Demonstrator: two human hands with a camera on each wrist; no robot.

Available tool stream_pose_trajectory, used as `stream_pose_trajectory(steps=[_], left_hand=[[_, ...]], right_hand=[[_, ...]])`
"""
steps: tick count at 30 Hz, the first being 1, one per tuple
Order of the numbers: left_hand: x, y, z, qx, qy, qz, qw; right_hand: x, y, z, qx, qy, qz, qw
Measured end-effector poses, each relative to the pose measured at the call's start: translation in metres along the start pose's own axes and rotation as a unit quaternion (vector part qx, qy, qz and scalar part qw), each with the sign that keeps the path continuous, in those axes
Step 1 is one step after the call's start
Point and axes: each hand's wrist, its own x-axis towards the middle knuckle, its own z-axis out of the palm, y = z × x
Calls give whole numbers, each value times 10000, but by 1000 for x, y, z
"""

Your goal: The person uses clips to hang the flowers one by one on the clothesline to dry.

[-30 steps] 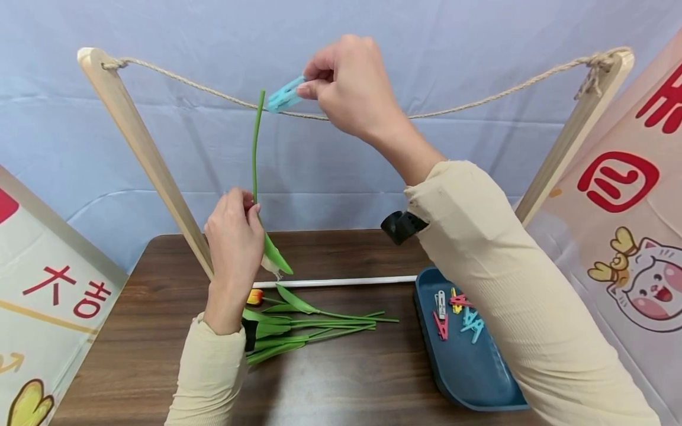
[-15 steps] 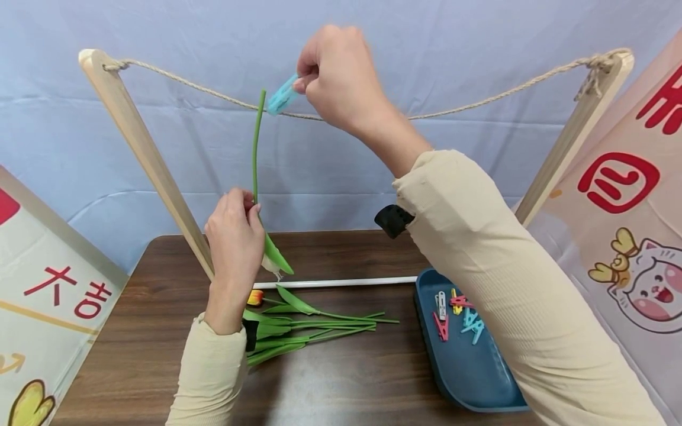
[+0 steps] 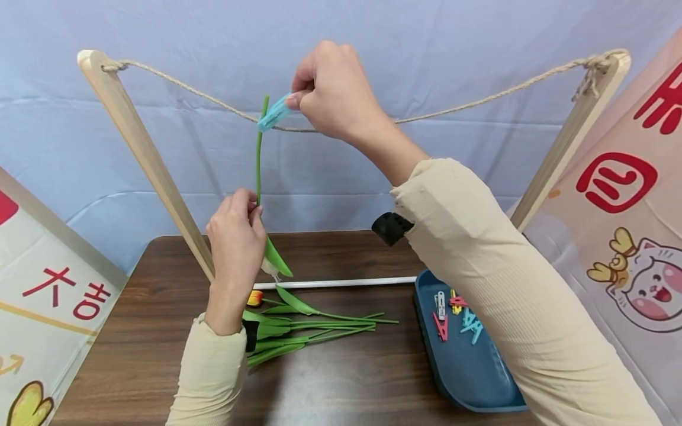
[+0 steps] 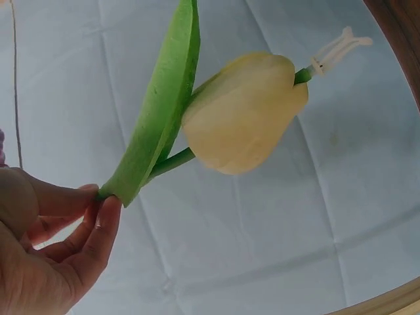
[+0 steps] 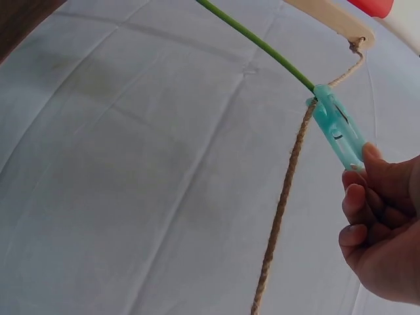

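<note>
A white artificial tulip [image 4: 243, 118] hangs bloom-down, its green stem [image 3: 258, 165] rising to the rope [image 3: 202, 94]. My left hand [image 3: 234, 254] pinches the stem at the base of the leaf [image 4: 161, 98] between thumb and fingers. Higher up, my right hand [image 3: 338, 89] pinches the handle end of a light blue clothespin [image 5: 338, 128]. Its front end overlaps both the rope and the stem near the stem's tip, as the right wrist view shows. In the head view the left hand partly covers the bloom.
Two wooden posts [image 3: 144, 142] carry the sagging rope. Several tulips with green stems [image 3: 330, 324] lie on the brown table [image 3: 330, 378] below, near a white rod [image 3: 341, 283]. A blue tray [image 3: 479, 378] at the right holds several coloured clothespins [image 3: 471, 325], partly behind the right sleeve.
My right hand has moved left and, lately, down, bringing the clothespin from beside the stem onto it and the rope. The rope dips slightly lower there. My left hand stays nearly still.
</note>
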Motion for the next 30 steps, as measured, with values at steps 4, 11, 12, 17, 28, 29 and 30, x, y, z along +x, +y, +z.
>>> stream_pose_trajectory(steps=[4,11,12,17,28,29,30], left_hand=[[-1,1,-3,-18,31,-21,10000],[-3,-1,-4,27,12,-104,9999],[-3,-1,-4,44,-24,-131,9999],[-6,-3,-4,125,-175,-262,9994],[-9,-9,-1,243,-263,-326,9988],[-10,-9,-1,253,-279,-330,9987],[-10,-9,-1,262,-302,-340,9986]], right_hand=[[-2,-2,-1,34,-184,116,9998],[-9,1,-10,280,-685,598,9955],[-10,2,-11,294,-729,644,9948],[-18,9,-18,491,-899,822,9913],[-45,36,-22,881,-1394,975,9815],[-48,39,-22,875,-1450,1008,9804],[-51,42,-21,868,-1500,1032,9794]])
